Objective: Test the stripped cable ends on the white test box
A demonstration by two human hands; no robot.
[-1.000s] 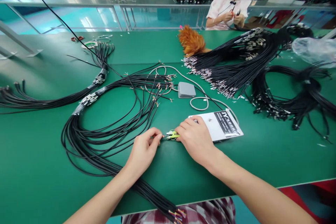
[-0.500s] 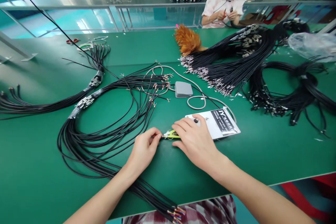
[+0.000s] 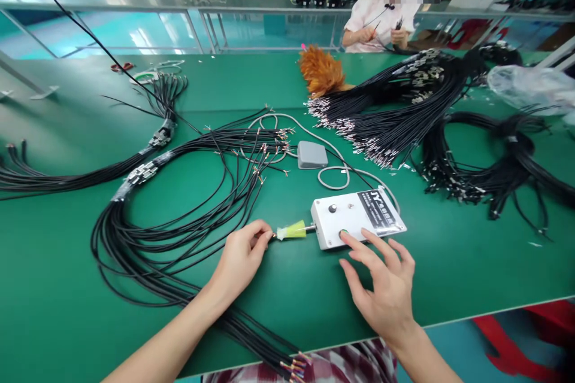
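**Left hand (image 3: pixel 245 257) pinches a wire (image 3: pixel 274 235) beside a white box (image 3: pixel 354 224)**

Thumb and forefinger close together on the wire, its end at the pale tip of a yellow-green clip (image 3: pixel 294 230) on a metal shaft from the box's left side; whether the clip grips it is too small to tell. The right hand (image 3: pixel 384 281) spreads wide at the box's near edge, a fingertip over a round button (image 3: pixel 344 233); whether it presses cannot be told. The box lies on a green worktop (image 3: pixel 54 251), a black knob (image 3: pixel 332 208) on its top. Behind it sits a grey pedal (image 3: pixel 312 154). Black cables (image 3: pixel 130 239) curve across the left; more bundles (image 3: pixel 395 114) fan out at the right, near an orange duster (image 3: pixel 321 72). Across the worktop, a co-worker (image 3: pixel 380 15) holds a tool.
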